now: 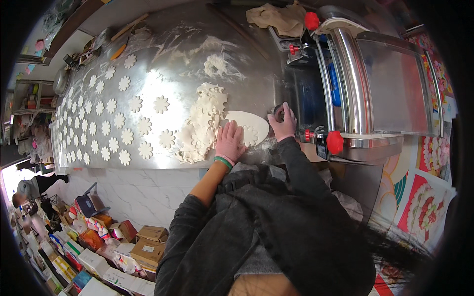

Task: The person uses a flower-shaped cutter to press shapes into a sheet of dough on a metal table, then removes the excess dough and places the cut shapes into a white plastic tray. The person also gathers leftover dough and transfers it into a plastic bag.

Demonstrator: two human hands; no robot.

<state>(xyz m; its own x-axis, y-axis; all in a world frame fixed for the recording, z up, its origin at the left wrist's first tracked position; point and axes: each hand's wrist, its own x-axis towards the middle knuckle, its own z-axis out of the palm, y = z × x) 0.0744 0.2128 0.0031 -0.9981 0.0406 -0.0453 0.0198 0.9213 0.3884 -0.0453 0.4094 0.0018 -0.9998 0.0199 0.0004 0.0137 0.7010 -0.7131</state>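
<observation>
My gloved left hand [229, 142] lies flat on the near left part of a smooth oval sheet of dough [255, 120]. A flower outline [249, 136] is cut into that sheet, right beside my fingers. To the right of the sheet, my gloved right hand [284, 123] grips a dark round cutter [278, 111], partly hidden by the fingers. A crumpled heap of dough scraps [205, 122] with scalloped holes lies just left of the sheet. Farther left, many flower-shaped dough pieces [127, 136] are spread in rows over the steel tabletop [181, 55].
On the right stands a dough sheeter [351, 81] with a steel roller and red knobs. A dough lump [277, 18] sits behind it on a scale, near a long rolling pin [239, 31]. Loose flour [216, 66] lies mid-table. Cardboard boxes [148, 251] and another person [31, 187] are below left.
</observation>
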